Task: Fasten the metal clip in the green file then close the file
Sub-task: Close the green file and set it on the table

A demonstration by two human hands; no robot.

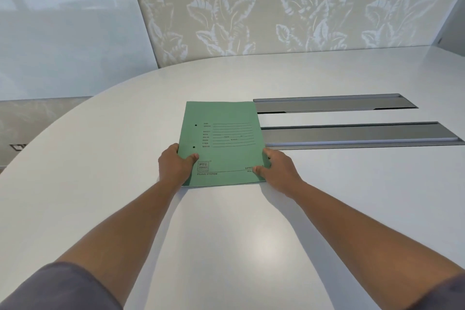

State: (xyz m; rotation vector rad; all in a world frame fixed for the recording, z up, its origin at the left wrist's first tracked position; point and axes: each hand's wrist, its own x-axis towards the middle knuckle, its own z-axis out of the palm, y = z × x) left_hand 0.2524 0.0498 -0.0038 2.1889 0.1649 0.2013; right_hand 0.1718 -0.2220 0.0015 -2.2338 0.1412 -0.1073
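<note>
The green file [224,143] lies shut and flat on the white bench [226,234], printed cover up, its far right corner lapping over the end of the nearer metal channel [362,134] let into the bench top; a second channel [334,103] runs just beyond that. I have both hands on its near end: my left hand [175,165] pinches the spine-side edge, thumb on top of the cover just below the lower of the two punched holes [194,147], fingers tucked under; my right hand [279,171] pinches the opening-side edge by the near corner, thumb on the cover, fingers along and under the edge. So each grip is closed on the file, not spread. I cannot see the metal clip at all; I judge it sits inside, behind those holes, so either the fastening is already done and I am squaring the file up, or the cover has yet to be opened. I can't tell which. To do this well I would keep the left grip light and steady as an anchor near the spine, let the right grip work the free edge, and keep the file flat on the bench so the cover does not crease. The corner over the channel may snag if I slide the file away from my grips.
</note>
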